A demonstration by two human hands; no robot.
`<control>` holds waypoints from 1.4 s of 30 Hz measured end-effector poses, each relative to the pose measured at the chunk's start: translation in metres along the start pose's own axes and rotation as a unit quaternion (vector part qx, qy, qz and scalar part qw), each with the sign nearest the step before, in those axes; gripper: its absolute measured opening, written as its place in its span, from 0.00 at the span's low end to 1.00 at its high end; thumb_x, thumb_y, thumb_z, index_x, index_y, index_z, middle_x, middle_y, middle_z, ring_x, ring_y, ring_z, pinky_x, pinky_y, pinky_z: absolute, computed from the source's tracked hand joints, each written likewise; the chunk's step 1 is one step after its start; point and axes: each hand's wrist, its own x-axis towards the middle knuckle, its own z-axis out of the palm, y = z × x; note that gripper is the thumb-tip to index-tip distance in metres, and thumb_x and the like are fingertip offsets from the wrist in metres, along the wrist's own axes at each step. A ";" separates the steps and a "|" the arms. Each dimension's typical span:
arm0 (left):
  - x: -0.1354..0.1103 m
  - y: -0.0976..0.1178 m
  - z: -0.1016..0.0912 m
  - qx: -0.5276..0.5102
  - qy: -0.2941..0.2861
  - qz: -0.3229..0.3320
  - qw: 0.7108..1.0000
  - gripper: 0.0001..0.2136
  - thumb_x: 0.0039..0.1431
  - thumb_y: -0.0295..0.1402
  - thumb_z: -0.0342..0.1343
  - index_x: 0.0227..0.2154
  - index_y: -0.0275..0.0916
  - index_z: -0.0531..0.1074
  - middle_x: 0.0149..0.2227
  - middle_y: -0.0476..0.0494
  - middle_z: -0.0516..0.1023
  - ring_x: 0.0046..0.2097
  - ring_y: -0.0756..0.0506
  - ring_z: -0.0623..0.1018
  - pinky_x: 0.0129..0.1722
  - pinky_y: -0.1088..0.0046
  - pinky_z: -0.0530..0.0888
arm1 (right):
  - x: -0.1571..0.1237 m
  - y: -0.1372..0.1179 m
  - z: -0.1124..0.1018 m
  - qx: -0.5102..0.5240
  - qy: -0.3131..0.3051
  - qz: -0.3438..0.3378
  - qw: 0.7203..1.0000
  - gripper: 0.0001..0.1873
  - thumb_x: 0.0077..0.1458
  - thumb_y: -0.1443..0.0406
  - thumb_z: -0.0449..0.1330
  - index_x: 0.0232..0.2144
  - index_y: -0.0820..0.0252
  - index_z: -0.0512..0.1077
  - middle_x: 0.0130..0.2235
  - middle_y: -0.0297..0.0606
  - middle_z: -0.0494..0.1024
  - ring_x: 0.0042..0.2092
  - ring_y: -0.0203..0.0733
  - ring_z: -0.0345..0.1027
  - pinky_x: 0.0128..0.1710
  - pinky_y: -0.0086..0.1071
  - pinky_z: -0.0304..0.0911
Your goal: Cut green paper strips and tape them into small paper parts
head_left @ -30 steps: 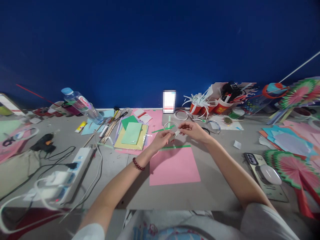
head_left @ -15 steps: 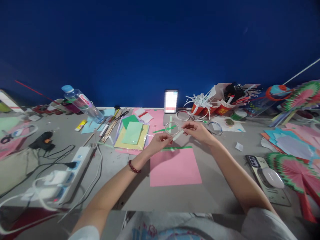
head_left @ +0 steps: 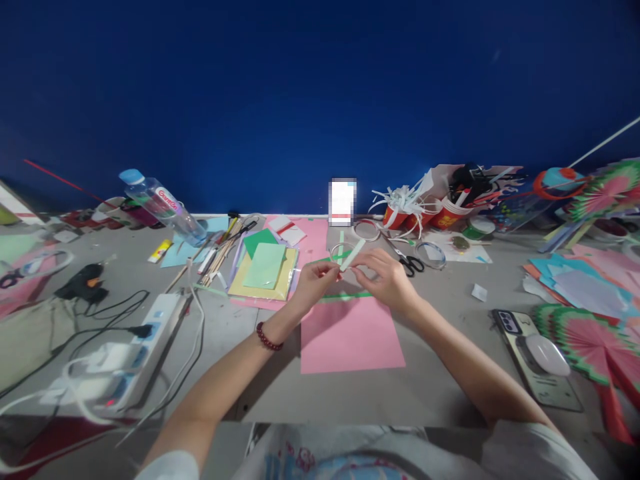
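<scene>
My left hand (head_left: 316, 283), with a dark red bead bracelet (head_left: 269, 337) on its wrist, pinches the lower end of a pale green paper strip (head_left: 354, 255). The strip slants up to the right. My right hand (head_left: 383, 275) has its fingertips closed at that same lower end, almost touching the left fingers. Beneath both hands lies a pink paper sheet (head_left: 353, 337) with a green strip (head_left: 365, 295) along its far edge. Just beyond my fingers are a thin ring-shaped roll (head_left: 335, 247), partly hidden, and another light green strip (head_left: 341, 237).
Stacked coloured paper (head_left: 267, 267) lies left of the hands, with a tilted plastic bottle (head_left: 165, 203) and a power strip (head_left: 150, 347) farther left. Scissors (head_left: 413, 263), red paper cups (head_left: 445, 217), a phone (head_left: 543, 367) and paper fans (head_left: 595, 347) are on the right.
My right hand has moved left and slightly down to meet my left hand. The pale strip now points up to the right, and the scissors behind have come into view.
</scene>
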 end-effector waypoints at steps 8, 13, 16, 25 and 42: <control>-0.009 0.007 0.003 0.052 -0.005 0.041 0.998 0.10 0.52 0.38 0.57 0.25 0.37 0.77 0.27 0.45 0.79 0.30 0.49 0.74 0.29 0.75 0.67 | -0.005 -0.003 0.008 0.009 0.012 0.012 1.000 0.10 0.58 0.68 0.55 0.35 0.54 0.76 0.36 0.38 0.81 0.40 0.43 0.74 0.44 0.37 0.68; -0.011 0.003 0.002 0.101 -0.001 0.109 0.989 0.09 0.56 0.36 0.55 0.27 0.38 0.77 0.29 0.45 0.79 0.32 0.49 0.75 0.29 0.75 0.66 | -0.007 -0.004 0.008 0.007 0.007 0.022 1.000 0.10 0.58 0.68 0.55 0.35 0.53 0.77 0.36 0.37 0.81 0.39 0.43 0.75 0.43 0.37 0.68; -0.012 0.001 0.002 0.138 0.003 0.153 0.979 0.08 0.57 0.35 0.54 0.28 0.39 0.77 0.29 0.46 0.80 0.31 0.49 0.75 0.28 0.75 0.65 | -0.008 -0.005 0.009 0.000 0.002 0.032 0.999 0.09 0.58 0.67 0.56 0.34 0.54 0.77 0.35 0.38 0.81 0.38 0.44 0.75 0.42 0.37 0.68; -0.018 0.003 0.005 0.229 0.023 0.247 0.941 0.07 0.58 0.29 0.53 0.27 0.40 0.76 0.27 0.49 0.77 0.30 0.50 0.72 0.32 0.74 0.67 | -0.012 -0.010 0.013 -0.044 0.004 0.026 0.999 0.10 0.58 0.68 0.54 0.34 0.56 0.77 0.34 0.39 0.81 0.37 0.45 0.73 0.42 0.38 0.67; -0.019 -0.002 0.005 0.254 0.030 0.239 0.937 0.07 0.57 0.28 0.53 0.28 0.40 0.76 0.26 0.49 0.76 0.31 0.49 0.72 0.31 0.73 0.66 | -0.011 -0.013 0.011 0.003 -0.003 0.082 0.997 0.11 0.54 0.70 0.57 0.35 0.54 0.79 0.33 0.35 0.82 0.34 0.41 0.74 0.35 0.33 0.67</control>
